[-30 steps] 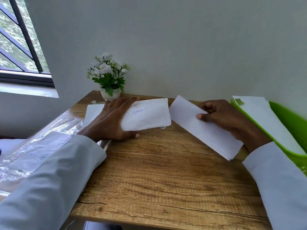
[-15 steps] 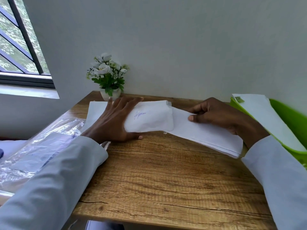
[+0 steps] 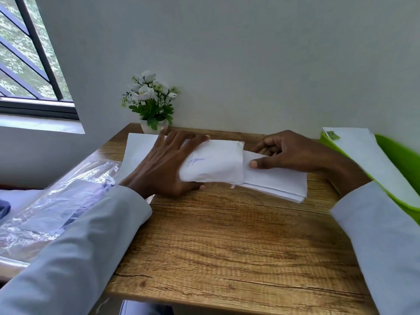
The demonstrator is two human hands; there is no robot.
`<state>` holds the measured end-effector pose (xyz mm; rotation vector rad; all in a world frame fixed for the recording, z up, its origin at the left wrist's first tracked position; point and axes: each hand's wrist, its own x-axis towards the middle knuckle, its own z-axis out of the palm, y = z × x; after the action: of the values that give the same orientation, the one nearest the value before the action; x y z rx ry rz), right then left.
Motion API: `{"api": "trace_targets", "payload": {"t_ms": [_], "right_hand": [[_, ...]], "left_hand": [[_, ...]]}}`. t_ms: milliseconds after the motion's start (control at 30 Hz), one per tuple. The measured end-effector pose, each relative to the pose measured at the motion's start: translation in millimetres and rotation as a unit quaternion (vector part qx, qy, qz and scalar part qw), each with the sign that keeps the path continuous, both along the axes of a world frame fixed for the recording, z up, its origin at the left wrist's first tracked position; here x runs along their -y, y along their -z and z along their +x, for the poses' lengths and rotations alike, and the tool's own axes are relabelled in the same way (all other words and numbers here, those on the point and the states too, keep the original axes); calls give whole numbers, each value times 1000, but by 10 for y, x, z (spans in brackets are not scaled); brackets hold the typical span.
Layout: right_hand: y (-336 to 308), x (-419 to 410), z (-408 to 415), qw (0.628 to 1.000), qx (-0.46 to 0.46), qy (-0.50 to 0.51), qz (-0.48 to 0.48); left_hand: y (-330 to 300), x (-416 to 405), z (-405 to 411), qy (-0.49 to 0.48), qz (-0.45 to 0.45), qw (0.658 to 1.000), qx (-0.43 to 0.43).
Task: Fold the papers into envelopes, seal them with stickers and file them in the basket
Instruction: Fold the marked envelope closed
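So my left hand (image 3: 166, 164) has a grip on the white envelope (image 3: 216, 164) with a blue scribble on its face, fingers spread along the far edge and thumb tucked under the near edge, holding it just off the wooden desk (image 3: 227, 242). My right hand (image 3: 288, 153) is pinching a folded stack of papers (image 3: 277, 183), thumb pressed flat on top and the other fingers curled round the far side. The left end of that stack sits inside the open right end of the envelope, and the rest sticks out to the right with its near corner touching the desk. Under my left hand there's another white sheet (image 3: 138, 151) lying flat. Over at the right edge is the green basket (image 3: 400, 160), with white paper (image 3: 363, 155) already in it and a small green sticker (image 3: 332, 135) showing at the top corner. A little potted plant (image 3: 150, 103) with white flowers stands against the wall at the back of the desk, just beyond my left fingers. To my left there's a crinkly clear plastic bag (image 3: 56, 201) hanging off the desk's side, near the window (image 3: 27, 60).
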<state>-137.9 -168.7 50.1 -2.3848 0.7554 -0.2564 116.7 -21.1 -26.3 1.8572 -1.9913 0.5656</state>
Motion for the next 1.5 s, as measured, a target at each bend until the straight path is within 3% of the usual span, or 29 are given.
{"api": "trace_targets", "payload": {"t_ms": [200,433,800,1000,1133,1367,1500], "right_hand": [[-49,216,-334,999,2,28,37],[180,43,-12,980,160,47,109],[207,46,-140,968,145,52,199],[471,-251,213,949,218,80,211],[441,-201,176,926,259,66,268],[510,-297,219,929,275,79,235],[449,-237,177,892,371,122,229]], "left_hand": [[-12,15,-17,-2,-1,1000,7],[29,65,-162,9,-5,999,37],[22,68,-168,-18,-25,999,26],[21,80,-247,-2,-16,999,28],[3,56,-244,-11,-21,1000,10],[0,76,-294,-13,-30,999,23],[-53,74,-253,-62,-52,997,2]]}}
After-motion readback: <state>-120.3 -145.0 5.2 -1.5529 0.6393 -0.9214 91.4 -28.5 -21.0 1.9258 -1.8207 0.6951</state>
